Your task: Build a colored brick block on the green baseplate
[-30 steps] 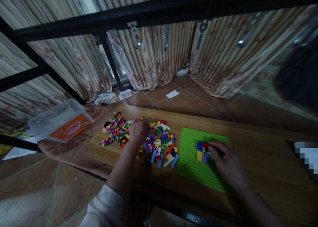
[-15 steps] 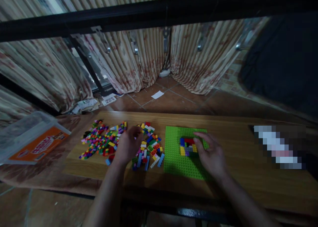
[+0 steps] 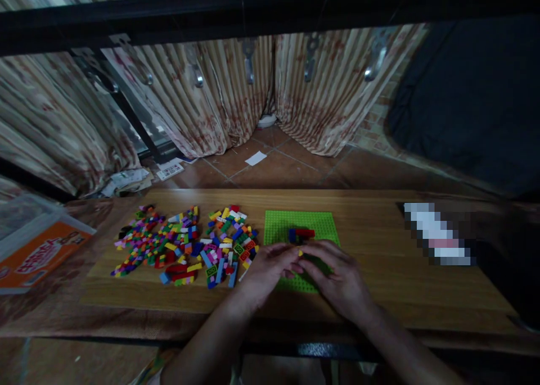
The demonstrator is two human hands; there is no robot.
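A green baseplate (image 3: 278,225) lies on the wooden table (image 3: 371,261) with a small brick build (image 3: 301,235) of blue, red and dark bricks on it. My left hand (image 3: 269,268) and my right hand (image 3: 337,278) meet over the plate's near half, fingers curled together. A small yellow brick (image 3: 300,253) shows between their fingertips; which hand grips it is unclear. A spread of loose coloured bricks (image 3: 185,241) lies to the left of the plate.
A clear plastic box with an orange label (image 3: 34,250) sits at the far left on a cloth. A blurred-out object (image 3: 439,239) lies at the table's right. Striped curtains (image 3: 236,93) and a black metal bar (image 3: 253,8) stand beyond; tiled floor is behind.
My left hand left the loose brick pile and moved right onto the baseplate. My right hand drew back from the build toward me. The two hands now touch at the fingertips.
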